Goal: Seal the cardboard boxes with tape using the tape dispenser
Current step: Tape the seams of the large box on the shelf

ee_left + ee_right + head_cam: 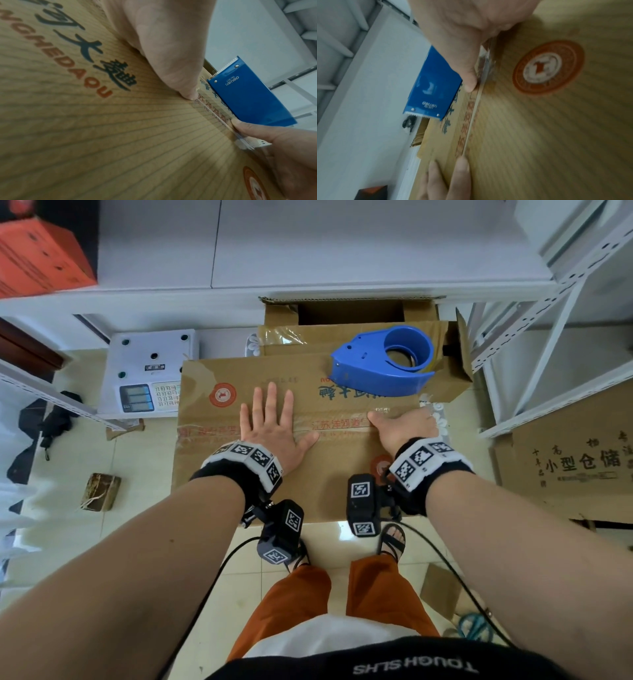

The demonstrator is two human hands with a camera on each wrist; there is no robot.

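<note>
1. In the head view, a closed cardboard box (308, 440) fills the centre of the frame. A strip of clear tape (339, 428) runs along its middle seam.
2. The left hand (274, 426) lies flat on the box left of centre, fingers straight and slightly spread, thumb tip on the seam.
3. The right hand (404, 426) rests at the box's right end, thumb stretched along the tape and pressing it down. Its other fingers fold over the right edge, out of sight.
4. One blue tape dispenser (383, 364) lies on the far right part of the box top, apart from both hands.
5. In the left wrist view, the dispenser's blue plate reads "deli" and "No.801", with a toothed blade at its upper end.
6. The box print reads "…HEDAQU" in red letters, with large dark Chinese characters beside it. Two round red seals show on the lid, one at upper left and one near the right wrist.
7. A second, open cardboard box (349, 316) stands behind the first, at upper centre.
8. A third cardboard box (565, 460) at right carries the characters "小型仓储".
9. One white weighing scale (147, 371) with a keypad sits on the floor at left.
10. One orange box (37, 258) is at upper left.
11. The black garment hem at the bottom reads "TOUGH SLHS".
</note>
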